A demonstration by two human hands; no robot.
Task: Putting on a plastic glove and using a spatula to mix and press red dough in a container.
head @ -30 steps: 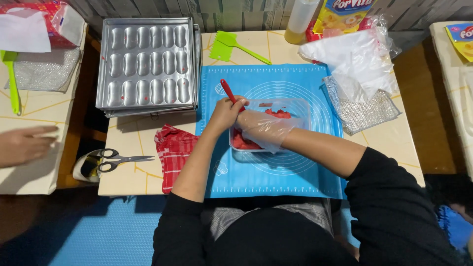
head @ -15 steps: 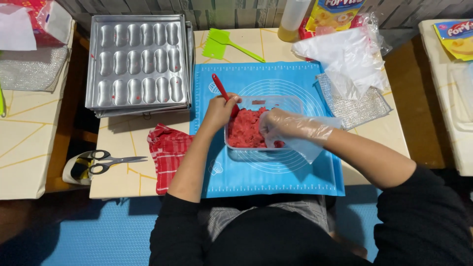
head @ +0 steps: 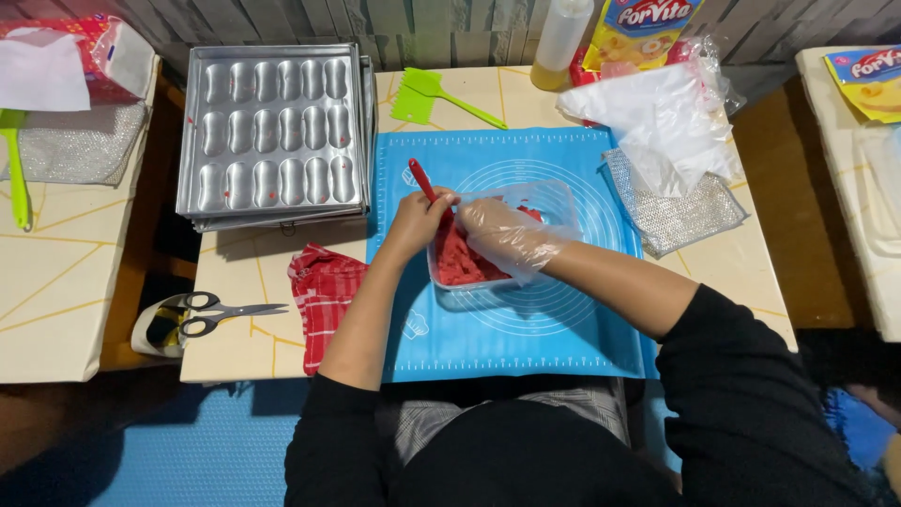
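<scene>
On the blue silicone baking mat [head: 563, 329], a clear rectangular plastic container [head: 554, 202] held a mass of red dough [head: 460, 263]. The left hand [head: 418, 221] was curled shut around the red handle of a spatula [head: 422, 180], whose working end dipped into the dough and was hidden behind the hands. The right hand [head: 502, 235], covered by a loose clear plastic glove, lay over the container with its fingers slightly bent and close together, resting on the dough; whether they pinched any of it could not be told. To the left of the mat sat a stack of metal moulding trays [head: 272, 131] with oval hollows, and in front of them a red checked cloth [head: 324, 296] touched the mat's left edge. Black-handled scissors [head: 221, 312] lay near the table's left rim. A green spatula [head: 441, 94] rested beyond the mat, and crumpled clear plastic bags [head: 666, 122] lay to the right.
</scene>
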